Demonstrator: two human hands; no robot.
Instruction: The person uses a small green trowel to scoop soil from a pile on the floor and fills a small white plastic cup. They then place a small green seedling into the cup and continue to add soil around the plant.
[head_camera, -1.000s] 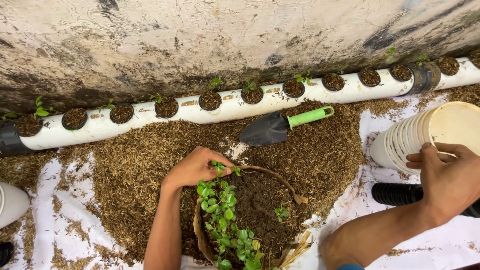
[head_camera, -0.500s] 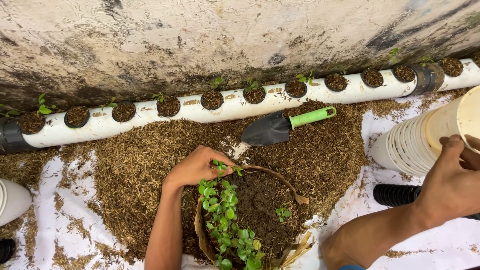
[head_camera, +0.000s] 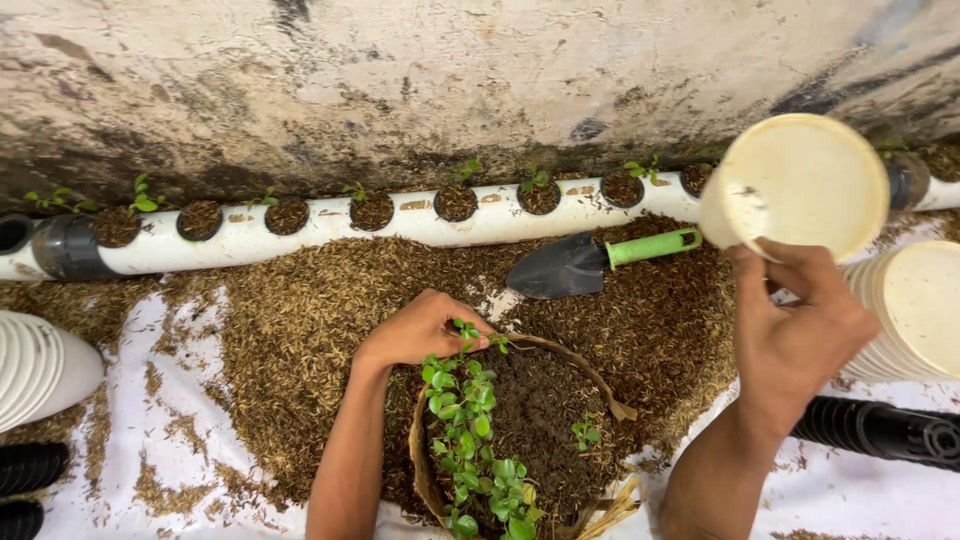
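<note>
The right hand (head_camera: 800, 340) pinches the rim of a smooth cream plastic cup (head_camera: 795, 185), lifted over the right end of the white pipe (head_camera: 420, 222) with its round soil-filled holes. The left hand (head_camera: 420, 328) curls, fingers closed, on the far rim of a brown fibrous basket (head_camera: 425, 480) of dark soil and leafy green seedlings (head_camera: 465, 420). Beyond, a black trowel (head_camera: 590, 262) with a green handle lies on coarse husk mulch (head_camera: 300, 320). A ribbed stack of cups (head_camera: 915, 310) lies right.

One white pipe (head_camera: 420, 222) with nine visible planting holes; one green-handled trowel (head_camera: 585, 262); one lifted cream cup (head_camera: 800, 185); two cup stacks (head_camera: 910, 310) (head_camera: 40, 365); one seedling basket (head_camera: 520, 430); two hands (head_camera: 425, 328) (head_camera: 800, 335).
</note>
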